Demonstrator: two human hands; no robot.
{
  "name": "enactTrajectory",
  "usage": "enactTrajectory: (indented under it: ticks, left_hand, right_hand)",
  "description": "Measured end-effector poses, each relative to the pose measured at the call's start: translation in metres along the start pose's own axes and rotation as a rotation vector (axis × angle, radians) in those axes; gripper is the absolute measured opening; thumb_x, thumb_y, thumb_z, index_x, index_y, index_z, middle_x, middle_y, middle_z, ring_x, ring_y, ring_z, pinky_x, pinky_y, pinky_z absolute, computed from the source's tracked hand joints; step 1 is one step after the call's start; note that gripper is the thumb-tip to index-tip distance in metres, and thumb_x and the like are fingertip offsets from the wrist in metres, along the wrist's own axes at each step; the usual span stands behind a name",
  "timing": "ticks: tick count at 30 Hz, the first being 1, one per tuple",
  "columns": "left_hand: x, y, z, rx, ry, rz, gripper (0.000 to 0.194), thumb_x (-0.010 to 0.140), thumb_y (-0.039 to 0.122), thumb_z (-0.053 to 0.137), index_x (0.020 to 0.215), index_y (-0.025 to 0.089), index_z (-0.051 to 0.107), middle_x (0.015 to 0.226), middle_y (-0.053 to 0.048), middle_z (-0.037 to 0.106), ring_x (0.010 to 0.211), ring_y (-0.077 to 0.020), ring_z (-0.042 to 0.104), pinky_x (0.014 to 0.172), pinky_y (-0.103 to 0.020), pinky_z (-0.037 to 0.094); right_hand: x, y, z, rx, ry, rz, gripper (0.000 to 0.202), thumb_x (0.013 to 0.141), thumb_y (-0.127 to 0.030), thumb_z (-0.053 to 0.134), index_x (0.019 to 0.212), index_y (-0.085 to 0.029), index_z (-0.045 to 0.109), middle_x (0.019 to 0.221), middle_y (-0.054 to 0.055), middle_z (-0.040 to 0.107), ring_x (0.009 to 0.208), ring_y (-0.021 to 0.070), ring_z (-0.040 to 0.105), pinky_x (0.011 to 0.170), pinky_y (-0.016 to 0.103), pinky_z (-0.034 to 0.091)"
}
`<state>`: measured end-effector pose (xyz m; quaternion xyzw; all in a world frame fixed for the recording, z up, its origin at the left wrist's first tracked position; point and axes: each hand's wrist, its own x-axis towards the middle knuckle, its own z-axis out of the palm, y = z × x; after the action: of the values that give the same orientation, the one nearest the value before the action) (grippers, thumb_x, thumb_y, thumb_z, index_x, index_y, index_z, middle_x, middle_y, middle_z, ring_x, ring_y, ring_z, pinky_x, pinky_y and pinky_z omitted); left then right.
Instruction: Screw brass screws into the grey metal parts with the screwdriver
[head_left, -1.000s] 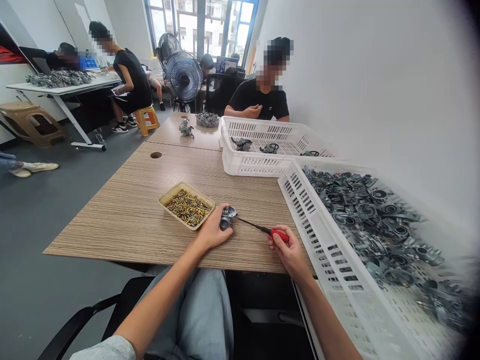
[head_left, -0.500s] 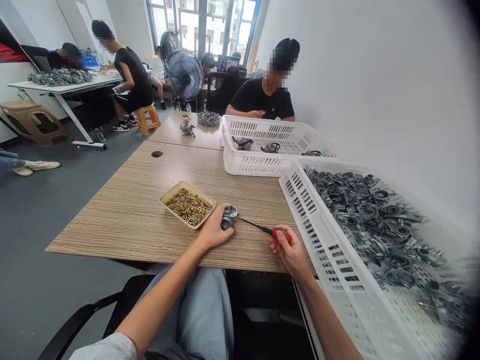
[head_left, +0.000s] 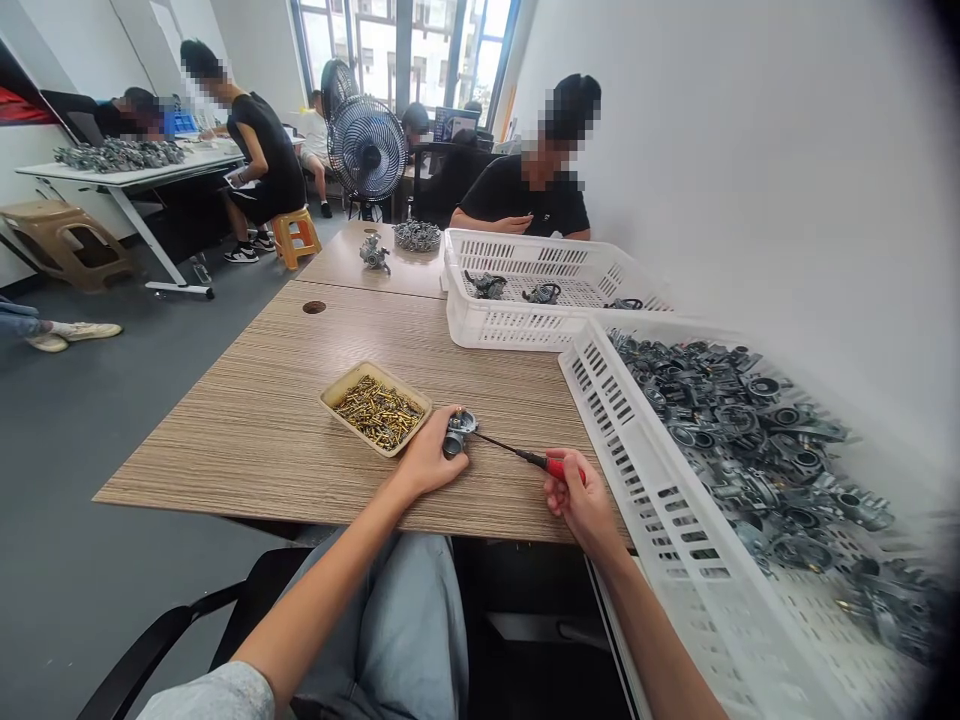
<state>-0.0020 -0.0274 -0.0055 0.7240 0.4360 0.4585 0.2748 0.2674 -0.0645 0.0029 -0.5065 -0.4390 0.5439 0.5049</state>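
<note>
My left hand (head_left: 429,455) is closed round a small grey metal carburetor body (head_left: 460,430), held on the table near its front edge. In my right hand (head_left: 581,498) is a screwdriver (head_left: 553,465) with a red and black handle, gripped between thumb and fingers. Its long dark shaft points left, and the tip meets the right side of the carburetor body; the exact contact spot is too small to make out. Just left of my left hand sits a cream tray (head_left: 330,402) full of small brass-coloured parts.
To my right stands a white plastic crate (head_left: 637,455) heaped with metal carburetor bodies. Another white crate (head_left: 502,328) behind it holds a few more. A lone carburetor (head_left: 373,254) and a tub of small parts (head_left: 417,236) stand farther back. A co-worker (head_left: 525,195) sits opposite.
The fingers of my right hand have shifted slightly on the screwdriver handle, a little to the right. My left hand and the carburetor body stay in place.
</note>
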Motion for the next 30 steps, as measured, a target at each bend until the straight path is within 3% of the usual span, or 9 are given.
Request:
enactTrajectory:
  ticks: [3,9,15,23,30]
  left_hand:
    - [0.0,0.0005,-0.0002,-0.005,0.001,0.003,0.071,0.071,0.01,0.062,0.14,0.017,0.048,0.137,-0.013,0.061,0.132,-0.0287,0.057,0.121,-0.047,0.041]
    - [0.0007,0.0033,-0.0021,0.002,-0.011,0.006,0.071,0.07,0.009,0.061,0.14,0.017,0.048,0.138,-0.013,0.06,0.133,-0.0287,0.056,0.122,-0.048,0.041]
    - [0.0003,0.0026,-0.0016,0.014,-0.013,-0.006,0.071,0.071,0.011,0.062,0.14,0.017,0.048,0.14,-0.013,0.06,0.134,-0.0291,0.056,0.122,-0.048,0.04]
    - [0.0003,0.0024,-0.0017,0.016,-0.012,-0.011,0.071,0.071,0.01,0.061,0.141,0.017,0.048,0.138,-0.013,0.06,0.132,-0.0289,0.057,0.121,-0.047,0.041]
    - [-0.0002,0.0023,0.0004,0.018,-0.025,-0.008,0.072,0.072,0.012,0.062,0.141,0.017,0.047,0.142,-0.014,0.058,0.136,-0.0297,0.055,0.123,-0.048,0.039]
  right_hand:
    - [-0.0004,-0.0004,0.0017,-0.016,0.03,0.014,0.051,0.088,-0.073,0.066,0.104,-0.024,0.063,0.056,-0.005,0.057,0.038,0.0097,0.045,0.034,0.019,0.031]
    - [-0.0017,-0.0032,0.0029,0.004,0.039,-0.04,0.049,0.084,-0.058,0.08,0.116,-0.026,0.061,0.069,-0.002,0.065,0.051,0.0124,0.055,0.044,0.022,0.041]
    - [-0.0017,-0.0011,0.0015,-0.001,0.021,-0.062,0.04,0.082,-0.056,0.082,0.098,-0.025,0.062,0.072,0.0,0.067,0.055,0.0131,0.058,0.05,0.024,0.046]
    - [-0.0019,-0.0012,0.0017,0.016,0.019,-0.089,0.041,0.076,-0.049,0.09,0.099,-0.027,0.064,0.081,0.0,0.067,0.074,0.0166,0.066,0.061,0.025,0.053]
    - [-0.001,0.0002,0.0029,0.051,-0.005,-0.037,0.038,0.083,-0.054,0.082,0.099,-0.025,0.064,0.073,0.0,0.067,0.056,0.0124,0.055,0.048,0.022,0.045]
